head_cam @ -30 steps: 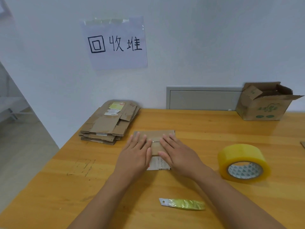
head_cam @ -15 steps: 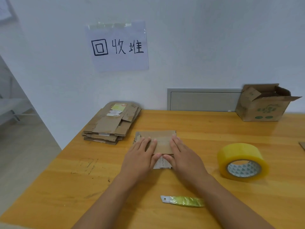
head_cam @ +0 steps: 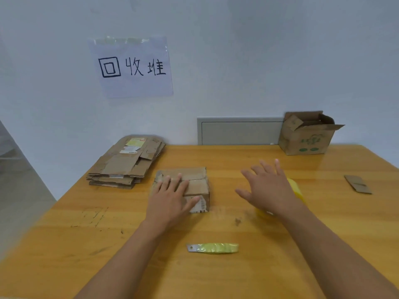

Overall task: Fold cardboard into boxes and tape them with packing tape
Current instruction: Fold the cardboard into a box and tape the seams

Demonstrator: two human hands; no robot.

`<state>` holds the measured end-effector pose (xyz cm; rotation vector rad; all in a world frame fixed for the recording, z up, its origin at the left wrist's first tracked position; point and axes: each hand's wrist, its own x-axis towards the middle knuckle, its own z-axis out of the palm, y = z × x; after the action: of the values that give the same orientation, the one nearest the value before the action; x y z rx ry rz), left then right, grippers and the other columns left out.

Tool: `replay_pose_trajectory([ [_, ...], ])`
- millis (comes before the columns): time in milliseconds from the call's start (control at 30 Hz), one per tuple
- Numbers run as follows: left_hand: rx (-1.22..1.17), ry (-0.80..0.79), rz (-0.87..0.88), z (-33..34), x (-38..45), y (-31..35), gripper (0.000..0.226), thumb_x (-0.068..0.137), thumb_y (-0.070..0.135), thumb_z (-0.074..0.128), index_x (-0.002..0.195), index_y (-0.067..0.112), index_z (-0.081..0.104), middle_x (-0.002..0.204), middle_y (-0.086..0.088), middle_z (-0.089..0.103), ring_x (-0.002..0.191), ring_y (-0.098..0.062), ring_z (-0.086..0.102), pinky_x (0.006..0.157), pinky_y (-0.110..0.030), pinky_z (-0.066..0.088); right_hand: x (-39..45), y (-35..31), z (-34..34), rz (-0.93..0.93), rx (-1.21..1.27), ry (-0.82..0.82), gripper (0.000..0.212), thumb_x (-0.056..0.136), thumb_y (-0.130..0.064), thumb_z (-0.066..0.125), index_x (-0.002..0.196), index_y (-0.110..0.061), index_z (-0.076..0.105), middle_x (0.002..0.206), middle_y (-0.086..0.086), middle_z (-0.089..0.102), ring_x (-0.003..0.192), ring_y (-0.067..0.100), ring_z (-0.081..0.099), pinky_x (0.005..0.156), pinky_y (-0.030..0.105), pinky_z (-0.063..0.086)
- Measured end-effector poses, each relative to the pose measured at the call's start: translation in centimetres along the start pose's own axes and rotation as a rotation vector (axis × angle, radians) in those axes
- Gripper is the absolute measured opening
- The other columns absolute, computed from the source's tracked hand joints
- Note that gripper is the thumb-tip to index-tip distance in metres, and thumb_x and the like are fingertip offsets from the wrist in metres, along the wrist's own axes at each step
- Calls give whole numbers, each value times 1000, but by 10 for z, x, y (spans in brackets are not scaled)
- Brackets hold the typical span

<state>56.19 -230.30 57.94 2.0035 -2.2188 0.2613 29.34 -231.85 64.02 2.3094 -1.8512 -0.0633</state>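
My right hand (head_cam: 267,188) has come off the small box (head_cam: 195,180) within the last half second; a moment ago both palms lay side by side on its closed flaps, and now only the left hand (head_cam: 170,199) presses there, fingers straight and flat across the top, holding nothing by curl. The box sits mid-table (head_cam: 216,272), between the stack of flattened cardboard (head_cam: 127,162) on the left and the tape roll (head_cam: 296,189) on the right. The right hand hovers spread wide, fingers straight, empty, over the roll, which it mostly hides; I cannot tell whether it touches it yet. I read this as folding finished on this side and taping about to start: one hand keeps the flaps shut, the other goes for tape. Risk, as I judge it: the flaps may spring up if the left palm eases. The yellow-handled cutter (head_cam: 212,248) lies near me, untouched. An open box (head_cam: 306,139) stands at the far right corner.
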Motion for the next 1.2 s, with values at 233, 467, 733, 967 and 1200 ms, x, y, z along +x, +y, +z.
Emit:
replay_pose_trajectory([
  [233,4,45,-7,5,1,-1,91,83,80,-2,153,34,33,159,7,34,148,-24,28,118,-41,22,-4,21,-2,47,-22,-104,61,89,-70,48,127,-22,53,128,4,57,121,28,49,98,44,40],
  [467,20,52,6,9,5,-6,89,87,81,0,146,33,46,151,4,47,140,-28,42,111,-45,36,-8,38,0,61,122,-41,56,87,-65,53,125,-24,56,118,0,60,111,24,53,91,41,45],
  [733,33,100,0,15,7,-5,75,92,76,17,141,32,53,145,4,54,134,-29,49,106,-46,42,-6,31,-5,185,31,-172,42,103,-44,33,126,-18,56,136,7,53,137,34,34,117,64,9],
  [967,18,124,-1,17,6,-6,73,92,75,18,140,33,54,144,4,55,133,-29,50,105,-46,42,-3,16,-2,203,-83,-133,21,98,-39,50,84,-23,52,99,0,61,118,27,49,104,49,32],
  [1200,-9,117,-9,17,6,-5,80,88,79,9,148,37,41,154,6,42,143,-26,37,114,-43,31,-4,30,-4,254,108,-45,32,95,-46,52,73,-22,47,74,-4,50,81,22,48,92,44,37],
])
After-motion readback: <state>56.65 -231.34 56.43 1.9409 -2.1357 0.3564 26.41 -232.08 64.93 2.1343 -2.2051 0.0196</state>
